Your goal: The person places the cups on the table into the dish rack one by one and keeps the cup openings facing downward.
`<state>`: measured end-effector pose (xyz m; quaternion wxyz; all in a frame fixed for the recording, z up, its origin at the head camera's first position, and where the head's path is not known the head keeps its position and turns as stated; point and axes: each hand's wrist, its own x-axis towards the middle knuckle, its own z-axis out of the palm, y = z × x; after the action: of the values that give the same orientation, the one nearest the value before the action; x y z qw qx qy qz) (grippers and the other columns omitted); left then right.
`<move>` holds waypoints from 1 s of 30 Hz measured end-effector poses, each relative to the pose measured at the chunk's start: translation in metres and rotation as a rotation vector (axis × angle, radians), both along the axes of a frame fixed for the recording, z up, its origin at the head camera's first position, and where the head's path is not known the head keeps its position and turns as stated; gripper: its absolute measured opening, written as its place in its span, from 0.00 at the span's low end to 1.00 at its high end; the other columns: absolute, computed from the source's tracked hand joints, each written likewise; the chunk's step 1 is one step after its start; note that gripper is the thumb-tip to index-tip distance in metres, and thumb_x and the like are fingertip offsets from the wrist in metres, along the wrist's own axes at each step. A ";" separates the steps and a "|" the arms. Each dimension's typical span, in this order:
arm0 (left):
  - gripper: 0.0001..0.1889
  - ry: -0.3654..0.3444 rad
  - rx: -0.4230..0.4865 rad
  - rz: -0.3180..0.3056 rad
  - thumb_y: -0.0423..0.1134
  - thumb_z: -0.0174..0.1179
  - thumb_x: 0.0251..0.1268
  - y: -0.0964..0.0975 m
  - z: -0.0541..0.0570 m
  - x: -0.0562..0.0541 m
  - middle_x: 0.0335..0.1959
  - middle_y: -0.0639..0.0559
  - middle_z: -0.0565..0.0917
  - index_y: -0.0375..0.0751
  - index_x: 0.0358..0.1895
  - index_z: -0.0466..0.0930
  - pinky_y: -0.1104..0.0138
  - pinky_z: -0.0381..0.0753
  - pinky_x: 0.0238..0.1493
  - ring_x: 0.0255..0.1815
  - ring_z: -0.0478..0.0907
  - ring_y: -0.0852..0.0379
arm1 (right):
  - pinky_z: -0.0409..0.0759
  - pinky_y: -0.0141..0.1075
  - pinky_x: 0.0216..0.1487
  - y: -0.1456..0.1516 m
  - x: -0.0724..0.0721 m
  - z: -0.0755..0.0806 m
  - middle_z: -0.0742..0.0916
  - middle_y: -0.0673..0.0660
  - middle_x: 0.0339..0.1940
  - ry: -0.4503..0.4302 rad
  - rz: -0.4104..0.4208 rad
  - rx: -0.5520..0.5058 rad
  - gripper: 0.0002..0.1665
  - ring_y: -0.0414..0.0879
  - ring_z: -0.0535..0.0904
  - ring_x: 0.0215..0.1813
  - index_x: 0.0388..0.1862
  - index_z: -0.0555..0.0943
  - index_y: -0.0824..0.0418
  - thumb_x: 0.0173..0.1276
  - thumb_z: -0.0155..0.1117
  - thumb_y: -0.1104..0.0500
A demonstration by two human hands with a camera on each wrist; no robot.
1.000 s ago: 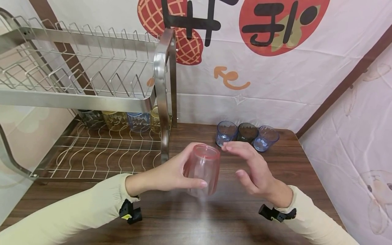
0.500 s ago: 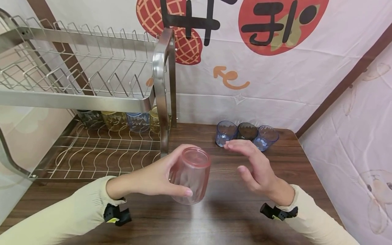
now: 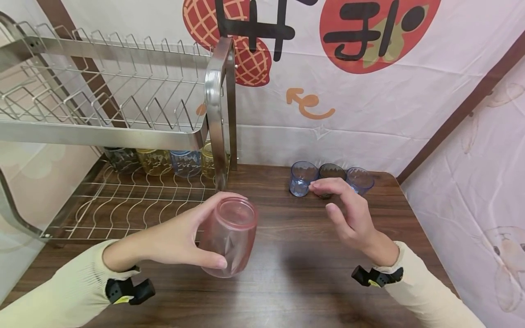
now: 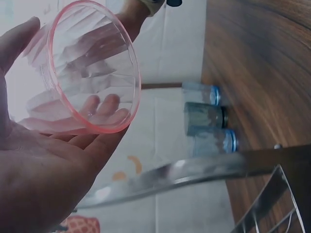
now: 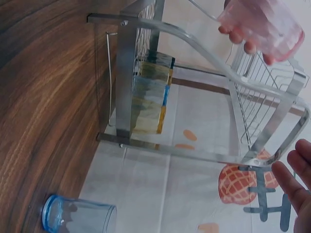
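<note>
1. While pale fabric walls (image 3: 369, 109) enclose the space, printed with red motifs and bold black characters and edged by brown strips, everything stands against this backdrop.
2. Below spreads a dark wood-grain tabletop (image 3: 283, 246), its far right corner rounded, a soft sheen across the front.
3. On its left stands a two-tier metal rack (image 3: 98, 137), wire slots above, wavy wires below.
4. Two cream sleeves (image 3: 57, 287) reach in from the lower corners, each wrist wearing a small black camera (image 3: 129, 291).
5. The left hand (image 3: 172, 241) extends inward, thumb on the near side and fingers curled around the far side of a pink glass, gripping it.
6. The right hand (image 3: 352, 218) hovers above the table, fingers relaxed and gently bent, thumb spread apart from them.
7. That pink glass (image 3: 235, 232) is held above the table, between the hands, tilted, base upward.
8. Along the back sit a blue glass (image 3: 302, 178), a dark glass (image 3: 332, 170) and another blue one (image 3: 362, 178); four more glasses (image 3: 185, 163) line the lower tier.
</note>
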<state>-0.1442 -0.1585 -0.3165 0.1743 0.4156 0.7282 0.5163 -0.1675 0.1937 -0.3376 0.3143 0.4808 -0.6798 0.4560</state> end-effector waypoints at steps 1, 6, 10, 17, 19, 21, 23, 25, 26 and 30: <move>0.48 0.007 -0.002 0.008 0.35 0.76 0.54 -0.003 0.000 0.000 0.65 0.53 0.75 0.54 0.76 0.57 0.56 0.81 0.57 0.62 0.75 0.51 | 0.79 0.35 0.60 0.002 -0.001 0.000 0.85 0.67 0.49 -0.009 -0.009 -0.007 0.28 0.48 0.81 0.57 0.50 0.75 0.82 0.83 0.50 0.53; 0.49 0.021 -0.017 0.031 0.34 0.76 0.52 -0.021 0.003 0.000 0.65 0.54 0.75 0.54 0.76 0.57 0.56 0.81 0.57 0.62 0.76 0.51 | 0.80 0.35 0.58 0.011 -0.006 0.001 0.86 0.66 0.49 -0.057 -0.058 -0.040 0.28 0.46 0.83 0.54 0.50 0.76 0.82 0.83 0.51 0.52; 0.49 0.012 -0.012 0.027 0.31 0.75 0.52 -0.036 0.006 -0.002 0.66 0.52 0.75 0.51 0.77 0.57 0.57 0.83 0.56 0.62 0.76 0.51 | 0.82 0.34 0.55 0.020 -0.011 0.001 0.86 0.67 0.47 -0.097 -0.098 -0.060 0.27 0.44 0.84 0.51 0.51 0.76 0.81 0.82 0.51 0.53; 0.53 0.051 0.005 0.059 0.28 0.76 0.47 -0.055 0.014 -0.005 0.66 0.46 0.75 0.45 0.78 0.56 0.58 0.83 0.55 0.62 0.76 0.51 | 0.82 0.32 0.53 0.040 -0.023 0.001 0.86 0.66 0.46 -0.149 -0.198 -0.065 0.23 0.41 0.84 0.51 0.53 0.76 0.80 0.82 0.51 0.57; 0.53 0.060 0.011 0.080 0.27 0.76 0.44 -0.060 0.015 -0.007 0.66 0.45 0.75 0.43 0.77 0.57 0.59 0.83 0.55 0.62 0.76 0.52 | 0.81 0.32 0.53 0.046 -0.028 -0.001 0.86 0.64 0.47 -0.171 -0.234 -0.064 0.21 0.40 0.84 0.51 0.53 0.76 0.79 0.82 0.51 0.58; 0.54 0.074 0.011 0.106 0.25 0.77 0.42 -0.065 0.015 -0.009 0.65 0.45 0.74 0.42 0.77 0.57 0.60 0.82 0.55 0.62 0.75 0.53 | 0.81 0.31 0.54 0.052 -0.033 -0.003 0.86 0.60 0.49 -0.206 -0.264 -0.071 0.19 0.40 0.83 0.52 0.54 0.76 0.79 0.81 0.51 0.61; 0.55 0.089 0.018 0.123 0.23 0.77 0.41 -0.070 0.015 -0.011 0.65 0.44 0.74 0.40 0.77 0.57 0.61 0.83 0.54 0.62 0.75 0.54 | 0.81 0.31 0.54 0.057 -0.037 -0.005 0.86 0.55 0.49 -0.249 -0.289 -0.086 0.17 0.40 0.83 0.52 0.54 0.75 0.78 0.81 0.50 0.64; 0.55 0.101 0.023 0.140 0.22 0.76 0.40 -0.074 0.015 -0.014 0.65 0.44 0.73 0.39 0.77 0.57 0.62 0.83 0.53 0.61 0.75 0.55 | 0.81 0.30 0.53 0.062 -0.041 -0.008 0.85 0.53 0.49 -0.289 -0.306 -0.108 0.15 0.40 0.82 0.52 0.55 0.75 0.79 0.80 0.49 0.67; 0.54 0.107 0.019 0.153 0.22 0.76 0.41 -0.075 0.016 -0.014 0.65 0.45 0.74 0.39 0.77 0.57 0.63 0.83 0.53 0.61 0.75 0.55 | 0.81 0.30 0.53 0.064 -0.043 -0.008 0.85 0.52 0.49 -0.305 -0.313 -0.119 0.15 0.40 0.82 0.52 0.55 0.74 0.79 0.80 0.49 0.67; 0.52 0.137 -0.013 0.204 0.21 0.75 0.44 -0.079 0.018 -0.018 0.64 0.48 0.74 0.41 0.76 0.57 0.66 0.83 0.52 0.58 0.76 0.57 | 0.80 0.29 0.51 0.073 -0.050 -0.012 0.85 0.54 0.48 -0.346 -0.356 -0.142 0.15 0.40 0.81 0.51 0.56 0.74 0.79 0.79 0.47 0.70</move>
<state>-0.1619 -0.2378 -0.2990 0.0733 0.3727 0.7801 0.4971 -0.2177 0.2665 -0.3496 0.3016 0.2447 -0.7637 0.5156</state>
